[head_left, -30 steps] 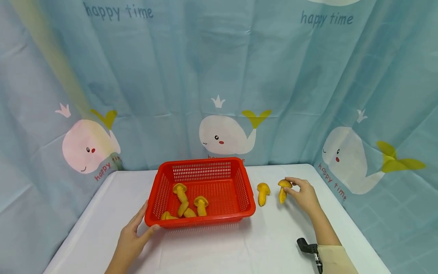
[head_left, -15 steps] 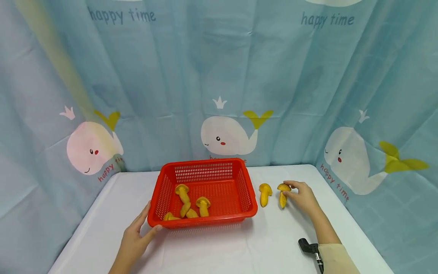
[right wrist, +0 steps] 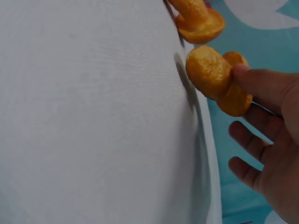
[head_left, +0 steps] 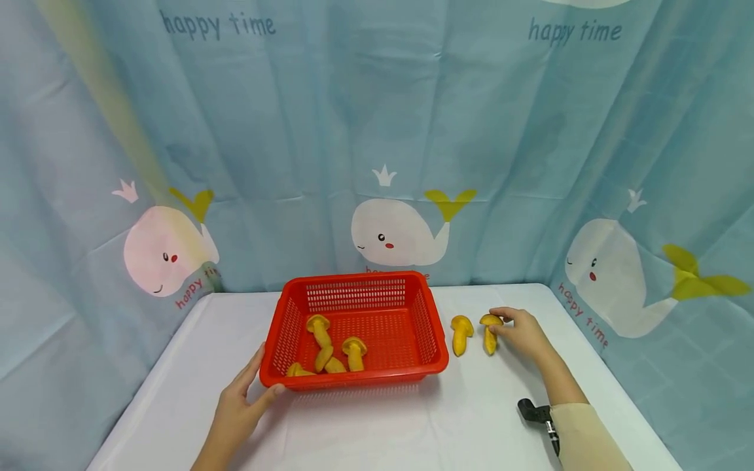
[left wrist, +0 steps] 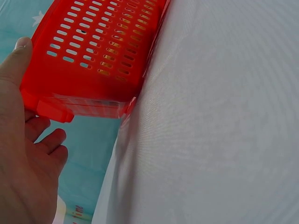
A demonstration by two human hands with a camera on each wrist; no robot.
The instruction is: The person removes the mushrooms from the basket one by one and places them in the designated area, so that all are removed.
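- White cloth covers the counter (head_left: 365,432), bare along its near edge.
- Left hand (head_left: 235,405), nearest on the left, holds the corner of a red basket (head_left: 353,379), thumb at the near rim, fingers along the side. Thin, perforated and probably plastic, the basket should be light and slightly flexible; its rim seems the natural grip.
- Several yellow mushrooms (head_left: 355,353) lie inside, towards the near left.
- Right hand (head_left: 521,330), farther back, pinches a held mushroom (head_left: 491,341) between thumb and forefinger near where cap meets stem, other fingers loosely spread. Whether it touches the counter is unclear. Likely light and firm, perhaps an imitation; the narrowing under the cap should resist slipping.
- Just beside it, nearer the basket, lies a loose mushroom (head_left: 462,327), cap pointing away.
- Behind everything hangs a blue whale-print curtain (head_left: 306,131).
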